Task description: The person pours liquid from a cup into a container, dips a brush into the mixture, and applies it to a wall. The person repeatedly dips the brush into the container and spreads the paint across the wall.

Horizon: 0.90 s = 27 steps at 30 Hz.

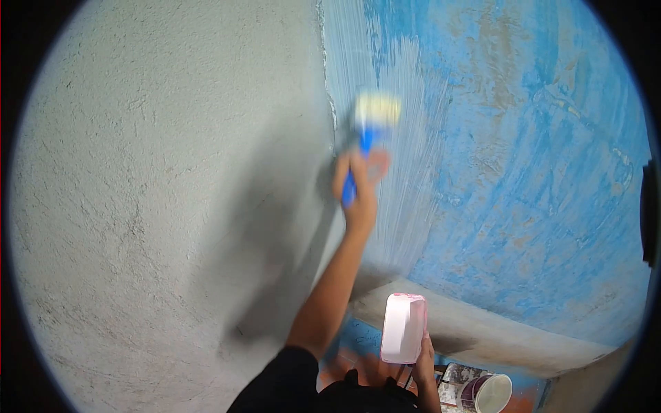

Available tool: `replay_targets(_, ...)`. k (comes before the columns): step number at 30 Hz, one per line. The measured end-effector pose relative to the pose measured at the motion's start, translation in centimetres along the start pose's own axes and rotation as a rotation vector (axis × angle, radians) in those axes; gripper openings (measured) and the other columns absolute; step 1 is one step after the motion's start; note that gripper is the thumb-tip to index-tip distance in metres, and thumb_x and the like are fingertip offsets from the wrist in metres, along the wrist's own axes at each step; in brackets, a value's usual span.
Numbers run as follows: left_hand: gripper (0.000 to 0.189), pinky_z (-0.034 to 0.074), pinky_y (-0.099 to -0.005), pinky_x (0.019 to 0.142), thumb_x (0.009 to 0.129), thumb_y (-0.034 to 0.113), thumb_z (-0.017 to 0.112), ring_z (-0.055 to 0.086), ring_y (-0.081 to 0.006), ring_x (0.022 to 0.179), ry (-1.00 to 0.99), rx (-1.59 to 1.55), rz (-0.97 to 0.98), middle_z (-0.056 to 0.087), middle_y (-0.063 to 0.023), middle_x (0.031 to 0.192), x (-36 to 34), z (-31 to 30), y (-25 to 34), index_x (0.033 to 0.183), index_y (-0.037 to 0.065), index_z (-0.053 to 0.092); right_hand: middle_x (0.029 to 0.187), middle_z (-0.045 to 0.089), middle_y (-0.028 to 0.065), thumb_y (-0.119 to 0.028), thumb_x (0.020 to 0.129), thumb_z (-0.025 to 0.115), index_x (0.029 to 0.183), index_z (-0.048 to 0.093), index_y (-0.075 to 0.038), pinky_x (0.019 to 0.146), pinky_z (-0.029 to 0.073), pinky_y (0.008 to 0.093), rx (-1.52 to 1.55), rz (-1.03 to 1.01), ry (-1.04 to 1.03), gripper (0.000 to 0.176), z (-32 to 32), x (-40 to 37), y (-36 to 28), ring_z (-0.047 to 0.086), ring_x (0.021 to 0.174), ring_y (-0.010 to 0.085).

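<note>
My left hand (pixel 359 182), raised against the wall, is wrapped round the blue handle of a wide paintbrush (pixel 377 113). Pale bristles point upward on the brush, blurred by motion, over a strip of streaky white paint (pixel 406 165) on the blue wall. Lower down, my right hand (pixel 423 358) grips the side of a pink-rimmed plastic container (pixel 404 329). White paint shows inside that container, which is tilted toward me.
A rough grey-white wall (pixel 138 172) meets the patchy blue wall (pixel 537 172) at a corner. Below runs a pale ledge (pixel 482 330). A bucket (pixel 494 394) sits on a paint-spattered surface (pixel 454 385) at lower right, above reddish floor tiles. A dark object (pixel 648 213) is at the right edge.
</note>
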<state>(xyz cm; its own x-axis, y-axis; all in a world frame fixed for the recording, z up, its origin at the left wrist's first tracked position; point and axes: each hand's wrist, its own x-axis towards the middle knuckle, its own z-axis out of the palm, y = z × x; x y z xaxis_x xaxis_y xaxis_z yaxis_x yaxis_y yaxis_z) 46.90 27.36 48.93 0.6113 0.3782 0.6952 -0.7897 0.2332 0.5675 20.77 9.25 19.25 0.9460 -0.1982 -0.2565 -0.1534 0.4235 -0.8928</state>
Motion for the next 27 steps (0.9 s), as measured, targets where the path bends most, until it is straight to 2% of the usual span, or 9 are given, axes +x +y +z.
replay_targets(7, 0.029, 0.064, -0.0410, 0.082, 0.110, 0.024, 0.048, 0.073, -0.0265, 0.093, 0.207, 0.062, -0.601, 0.072, -0.0190, 0.103, -27.7, -14.1, -12.0, 0.105, -0.003, 0.057, 0.142, 0.056, 0.0137, -0.041, 0.113, 0.035, 0.150, 0.044, 0.005, 0.110, 0.041, 0.0320, -0.067, 0.023, -0.005, 0.060, -2.4, 1.8, -0.9, 0.053, 0.130, 0.0199)
replay_targets(9, 0.028, 0.064, -0.0400, 0.080, 0.110, 0.025, 0.050, 0.074, -0.0265, 0.091, 0.254, 0.164, -0.756, 0.073, -0.0180, 0.100, -32.1, -16.6, -14.2, 0.105, -0.002, 0.058, 0.142, 0.056, 0.0137, -0.042, 0.113, 0.035, 0.151, 0.043, 0.005, 0.109, 0.042, 0.0322, -0.094, -0.007, -0.019, 0.061, -2.6, 2.2, -1.9, 0.054, 0.129, 0.0201)
replay_targets(12, 0.028, 0.063, -0.0348, 0.076, 0.108, 0.026, 0.053, 0.075, -0.0245, 0.086, 0.140, 0.426, -0.840, 0.075, -0.0162, 0.094, -32.6, -17.7, -15.8, 0.107, 0.000, 0.061, 0.143, 0.056, 0.0137, -0.043, 0.113, 0.035, 0.152, 0.043, 0.005, 0.109, 0.042, 0.0321, -0.052, -0.031, -0.040, 0.062, -2.9, 2.4, -2.8, 0.054, 0.129, 0.0201)
replay_targets(14, 0.028, 0.061, -0.0299, 0.070, 0.108, 0.026, 0.054, 0.075, -0.0214, 0.077, 0.212, 0.166, -0.901, 0.076, -0.0143, 0.090, -29.7, -15.9, -17.0, 0.108, 0.000, 0.064, 0.143, 0.056, 0.0136, -0.044, 0.113, 0.036, 0.153, 0.042, 0.004, 0.109, 0.042, 0.0319, -0.023, -0.016, -0.054, 0.063, -3.2, 2.5, -3.2, 0.054, 0.130, 0.0199)
replay_targets(16, 0.028, 0.058, -0.0298, 0.064, 0.105, 0.023, 0.056, 0.073, -0.0195, 0.070, 0.144, 0.267, -0.822, 0.075, -0.0139, 0.081, -22.7, -11.0, -14.1, 0.099, -0.002, 0.068, 0.143, 0.056, 0.0134, -0.045, 0.112, 0.036, 0.153, 0.042, 0.003, 0.108, 0.043, 0.0318, -0.022, 0.002, -0.045, 0.063, -4.0, 2.2, -3.2, 0.054, 0.129, 0.0198)
replay_targets(18, 0.028, 0.056, -0.0328, 0.059, 0.100, 0.020, 0.057, 0.073, -0.0203, 0.065, -0.055, 0.588, -0.544, 0.073, -0.0144, 0.072, -15.5, -7.0, -9.7, 0.088, -0.002, 0.069, 0.142, 0.056, 0.0132, -0.046, 0.112, 0.037, 0.153, 0.042, 0.003, 0.107, 0.043, 0.0316, -0.042, 0.013, -0.020, 0.063, -4.9, 2.4, -3.0, 0.055, 0.128, 0.0198)
replay_targets(23, 0.031, 0.057, -0.0303, 0.059, 0.099, 0.022, 0.058, 0.073, -0.0172, 0.063, -0.041, 0.374, -0.298, 0.073, -0.0136, 0.068, -0.2, 4.7, 5.3, 0.084, -0.002, 0.070, 0.141, 0.057, 0.0134, -0.045, 0.112, 0.037, 0.152, 0.043, 0.003, 0.106, 0.044, 0.0321, -0.064, 0.017, -0.002, 0.063, -6.6, 2.4, -3.5, 0.056, 0.127, 0.0203)
replay_targets(25, 0.030, 0.058, -0.0286, 0.060, 0.098, 0.019, 0.059, 0.072, -0.0149, 0.061, -0.095, 0.239, -0.031, 0.072, -0.0131, 0.064, 5.5, 9.0, 9.4, 0.081, -0.002, 0.071, 0.141, 0.057, 0.0133, -0.045, 0.112, 0.037, 0.152, 0.043, 0.003, 0.106, 0.045, 0.0322, -0.047, 0.029, 0.011, 0.063, -6.9, 2.4, -4.2, 0.056, 0.126, 0.0201)
replay_targets(27, 0.034, 0.061, -0.0315, 0.071, 0.103, 0.023, 0.054, 0.075, -0.0236, 0.081, -0.286, 0.274, 0.109, 0.073, -0.0211, 0.091, 10.1, 11.9, 16.0, 0.104, -0.009, 0.064, 0.140, 0.057, 0.0131, -0.045, 0.112, 0.037, 0.152, 0.043, 0.003, 0.106, 0.045, 0.0323, -0.034, 0.038, 0.009, 0.062, -6.8, 2.3, -5.1, 0.056, 0.126, 0.0197)
